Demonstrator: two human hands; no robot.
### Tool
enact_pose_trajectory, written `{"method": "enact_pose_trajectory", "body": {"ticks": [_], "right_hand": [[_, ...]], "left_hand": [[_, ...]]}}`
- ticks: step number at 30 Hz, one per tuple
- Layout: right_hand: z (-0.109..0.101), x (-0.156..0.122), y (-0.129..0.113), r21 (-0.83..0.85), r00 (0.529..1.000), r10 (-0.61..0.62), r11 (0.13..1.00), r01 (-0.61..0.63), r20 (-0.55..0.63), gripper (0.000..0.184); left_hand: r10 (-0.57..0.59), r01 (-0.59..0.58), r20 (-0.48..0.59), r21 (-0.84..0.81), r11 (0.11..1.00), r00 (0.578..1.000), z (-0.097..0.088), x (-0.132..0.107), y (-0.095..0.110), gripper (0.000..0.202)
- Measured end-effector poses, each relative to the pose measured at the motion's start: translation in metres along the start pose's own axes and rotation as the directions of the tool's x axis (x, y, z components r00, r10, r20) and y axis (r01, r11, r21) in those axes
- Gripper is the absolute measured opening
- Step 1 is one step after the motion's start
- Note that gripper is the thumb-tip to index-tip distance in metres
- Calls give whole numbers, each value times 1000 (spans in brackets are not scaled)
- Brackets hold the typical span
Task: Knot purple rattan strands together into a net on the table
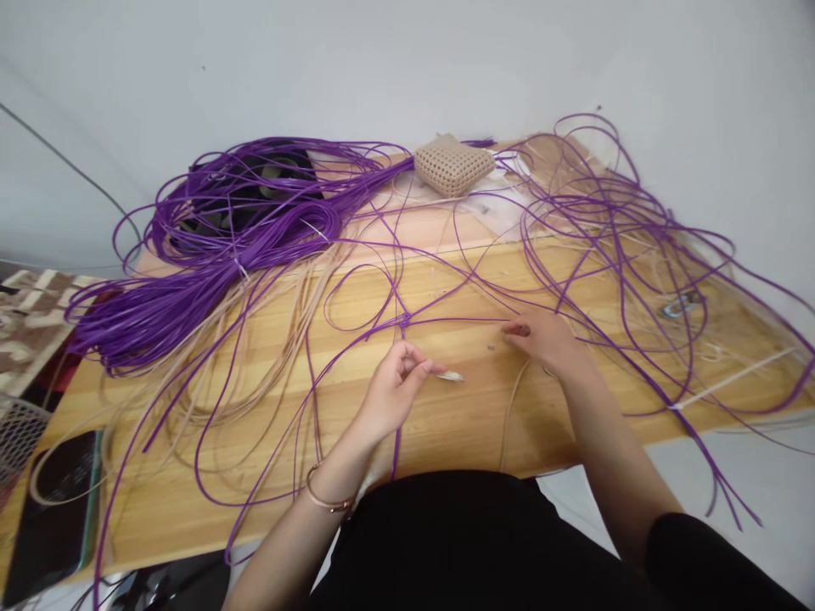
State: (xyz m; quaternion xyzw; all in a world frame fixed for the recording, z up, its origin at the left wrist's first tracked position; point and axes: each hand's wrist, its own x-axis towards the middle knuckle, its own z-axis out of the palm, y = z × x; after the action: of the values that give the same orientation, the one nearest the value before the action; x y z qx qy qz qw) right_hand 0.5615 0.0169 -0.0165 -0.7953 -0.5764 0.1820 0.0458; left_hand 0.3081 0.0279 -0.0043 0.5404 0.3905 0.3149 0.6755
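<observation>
We are sitting at the near edge of the wooden table [446, 424], working with thin plastic cords. Our left hand [391, 395] is pinching something small and pale between thumb and fingertips, a short flat strip end [451, 375] that is sticking out to the right; the grip is fine, probably to keep the tip steady. Our right hand [541, 338] is lying palm down near the middle of the table, fingers pressing on a purple cord [446, 321] that is running leftward to a knot-like crossing [403, 320]; whether the fingers are closing around the cord or only pinning it flat, we cannot tell. Pinning it would be keeping the line taut against the wood.

A thick bundle of purple cords [210, 263] is lying toward the far left corner, coiled and tied so the strands are staying together, while beige cords [255, 339] are fanning out from beneath it toward the near left edge. Loose purple loops [611, 212] are sprawling over the right half. A small woven beige piece [452, 164] is sitting at the far edge, well apart from both hands. A dark phone [54, 509] is resting at the near left corner.
</observation>
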Motion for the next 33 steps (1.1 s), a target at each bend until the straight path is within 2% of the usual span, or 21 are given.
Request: {"method": "enact_pose_trajectory", "body": {"ticks": [5, 9, 12, 15, 18, 23, 27, 30, 33], "right_hand": [[-5, 5, 5, 91, 998, -68, 994, 68, 5, 7], [-6, 12, 10, 190, 991, -82, 980, 61, 105, 4], [-5, 14, 16, 250, 975, -155, 962, 112, 160, 4], [-5, 14, 20, 231, 953, -256, 949, 216, 159, 6], [-5, 10, 19, 160, 943, -301, 947, 279, 139, 7], [-3, -1, 18, 153, 953, -298, 945, 288, 45, 9], [-1, -12, 8, 321, 979, -202, 929, 183, 27, 9], [-1, -22, -10, 538, 995, -101, 837, 97, -23, 14], [-4, -32, -34, 751, 991, -134, 654, 89, 0, 32]], "left_hand": [[-12, 12, 15, -28, 1000, 1000, 2, 1, -1, 18], [-1, 1, 7, -36, 999, 1000, 3, 1, -2, 20], [-3, 3, 5, -48, 999, 1000, 4, 2, -4, 22], [-19, 20, 11, -70, 997, 1000, 4, 4, -6, 23], [-20, 21, 10, -77, 997, 1000, 4, 5, -8, 23], [-20, 19, -6, -76, 997, 1000, 4, 7, -10, 25], [-16, 16, 9, -86, 996, 1000, 4, 8, -12, 27], [-20, 21, 10, -94, 995, 1000, 3, 9, -11, 28], [-41, 42, 15, -81, 996, 999, 2, 9, -9, 29]]}}
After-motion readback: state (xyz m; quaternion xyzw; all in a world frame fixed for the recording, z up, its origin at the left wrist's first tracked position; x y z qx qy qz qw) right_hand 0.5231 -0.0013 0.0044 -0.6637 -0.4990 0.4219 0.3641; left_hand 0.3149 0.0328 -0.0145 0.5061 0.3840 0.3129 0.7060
